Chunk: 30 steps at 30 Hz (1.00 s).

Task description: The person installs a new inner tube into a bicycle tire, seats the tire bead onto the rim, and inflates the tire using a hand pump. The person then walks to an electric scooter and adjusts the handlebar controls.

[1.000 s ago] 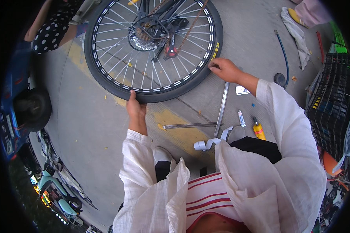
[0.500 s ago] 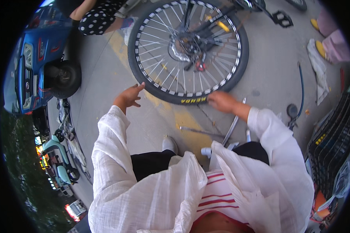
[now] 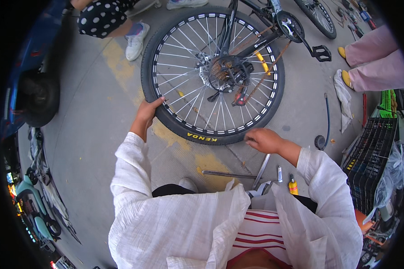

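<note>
- We judge the step in hand to be handling the tyre (image 3: 238, 136) around its near edge, with a hand at either side.
- Our left hand (image 3: 144, 115) grasps the tyre at the wheel's near left, thumb laid over toward the rim (image 3: 220, 132); its other fingers are partly hidden.
- Our right hand (image 3: 265, 141) is curled at the tyre's near right edge, palm down. We cannot tell whether it pinches the rubber or merely rests there.
- As we judge it, the next move calls for a steady left hold and a careful right-hand grip on the edge, clear of the spokes (image 3: 195, 86).
- The wheel (image 3: 205, 71) is straight ahead of us, beyond two metal bars (image 3: 229, 174) on the pavement (image 3: 103, 148). It belongs to the bicycle (image 3: 255, 46).
- The wheel shows us its broad face, with the axle pointing roughly toward us; we cannot gauge its exact tilt.
- Being round, the wheel has no long axis across that face. The bicycle's long axis runs away and rightward from the hub (image 3: 220, 71), past the pedal (image 3: 321, 53).
- Yellow lettering (image 3: 202, 137) on the tyre's near side appears upside down to us.
</note>
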Motion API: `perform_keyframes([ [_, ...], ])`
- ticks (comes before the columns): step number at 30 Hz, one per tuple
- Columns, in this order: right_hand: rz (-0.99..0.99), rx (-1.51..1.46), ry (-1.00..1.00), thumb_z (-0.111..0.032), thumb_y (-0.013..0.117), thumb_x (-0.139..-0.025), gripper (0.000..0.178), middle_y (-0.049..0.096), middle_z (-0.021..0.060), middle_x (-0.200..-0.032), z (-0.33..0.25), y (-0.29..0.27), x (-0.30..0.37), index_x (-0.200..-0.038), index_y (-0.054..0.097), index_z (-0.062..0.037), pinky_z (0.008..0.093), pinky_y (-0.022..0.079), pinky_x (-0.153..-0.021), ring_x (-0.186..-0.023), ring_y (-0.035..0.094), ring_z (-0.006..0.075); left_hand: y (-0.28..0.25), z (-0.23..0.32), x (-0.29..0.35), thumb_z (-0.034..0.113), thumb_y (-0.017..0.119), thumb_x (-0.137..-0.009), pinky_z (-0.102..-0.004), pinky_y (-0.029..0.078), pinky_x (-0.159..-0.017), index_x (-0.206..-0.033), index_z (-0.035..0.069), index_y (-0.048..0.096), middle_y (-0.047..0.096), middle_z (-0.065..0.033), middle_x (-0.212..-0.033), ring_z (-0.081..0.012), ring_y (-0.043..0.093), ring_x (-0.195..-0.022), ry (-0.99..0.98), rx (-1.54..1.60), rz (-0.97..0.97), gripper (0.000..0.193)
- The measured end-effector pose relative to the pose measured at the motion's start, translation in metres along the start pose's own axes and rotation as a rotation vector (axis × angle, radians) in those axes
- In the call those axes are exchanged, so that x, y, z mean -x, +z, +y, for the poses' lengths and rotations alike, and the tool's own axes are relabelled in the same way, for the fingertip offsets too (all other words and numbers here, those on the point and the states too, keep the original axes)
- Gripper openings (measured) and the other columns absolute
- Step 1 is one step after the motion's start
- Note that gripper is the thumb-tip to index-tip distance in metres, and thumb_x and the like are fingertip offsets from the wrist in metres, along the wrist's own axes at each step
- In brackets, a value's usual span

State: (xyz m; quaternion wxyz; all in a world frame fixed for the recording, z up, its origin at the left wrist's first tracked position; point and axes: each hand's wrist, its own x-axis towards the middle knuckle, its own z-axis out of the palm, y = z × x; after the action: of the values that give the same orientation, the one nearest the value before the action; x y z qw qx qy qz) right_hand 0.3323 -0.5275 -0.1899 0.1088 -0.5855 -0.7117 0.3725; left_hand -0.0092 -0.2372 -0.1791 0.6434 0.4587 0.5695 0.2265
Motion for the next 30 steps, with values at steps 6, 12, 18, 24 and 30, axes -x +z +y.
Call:
perform_keyframes([
  [6, 0.163, -0.338, 0.157, -0.025, 0.061, -0.089, 0.025, 0.065, 0.0183, -0.095, -0.055, 0.019, -0.098, -0.099, 0.065, -0.003, 0.0435, 0.049, -0.078, -0.09, 0.063, 0.0357, -0.02, -0.043, -0.027, 0.01, 0.075, -0.082, -0.0324, 0.054, -0.076, -0.111, -0.004, 0.06, 0.067, -0.0091, -0.097, -0.0188, 0.066, -0.083, 0.111, 0.299, -0.201, 0.036],
  [12, 0.146, -0.061, 0.189, -0.039, 0.065, -0.087, 0.046, 0.066, 0.0217, -0.099, -0.071, 0.058, -0.159, -0.109, 0.065, 0.0013, 0.0414, 0.051, -0.081, -0.089, 0.065, 0.0376, -0.027, -0.072, -0.049, 0.012, 0.07, -0.086, -0.0369, 0.055, -0.085, -0.123, -0.001, 0.053, 0.064, -0.0107, -0.107, -0.0226, 0.065, -0.092, 0.043, 0.591, -0.346, 0.042],
  [18, -0.144, -0.292, 0.462, -0.063, 0.066, -0.079, 0.067, 0.067, 0.0241, -0.097, -0.07, 0.059, -0.19, -0.099, 0.069, 0.0017, 0.0418, 0.049, -0.083, -0.094, 0.065, 0.038, -0.02, -0.065, -0.034, 0.022, 0.064, -0.093, -0.0416, 0.055, -0.088, -0.121, -0.003, 0.054, 0.065, -0.0163, -0.11, -0.0275, 0.066, -0.098, -0.049, 0.683, -0.432, 0.039],
  [24, -0.133, -0.454, 0.56, -0.06, 0.074, -0.072, 0.071, 0.069, 0.0209, -0.098, -0.07, 0.066, -0.192, -0.103, 0.069, 0.0039, 0.0383, 0.049, -0.082, -0.092, 0.066, 0.0319, -0.013, -0.078, -0.045, 0.027, 0.061, -0.095, -0.0419, 0.057, -0.085, -0.119, -0.003, 0.055, 0.065, -0.0152, -0.106, -0.028, 0.066, -0.097, -0.016, 0.663, -0.386, 0.039],
  [30, 0.01, -0.246, 0.651, -0.061, 0.075, -0.07, 0.067, 0.069, 0.0208, -0.097, -0.075, 0.087, -0.193, -0.095, 0.069, 0.0017, 0.0414, 0.047, -0.086, -0.095, 0.066, 0.0355, -0.001, -0.069, -0.042, 0.033, 0.062, -0.094, -0.0392, 0.058, -0.078, -0.112, 0.001, 0.057, 0.066, -0.0124, -0.097, -0.0259, 0.067, -0.09, -0.005, 0.694, -0.276, 0.037],
])
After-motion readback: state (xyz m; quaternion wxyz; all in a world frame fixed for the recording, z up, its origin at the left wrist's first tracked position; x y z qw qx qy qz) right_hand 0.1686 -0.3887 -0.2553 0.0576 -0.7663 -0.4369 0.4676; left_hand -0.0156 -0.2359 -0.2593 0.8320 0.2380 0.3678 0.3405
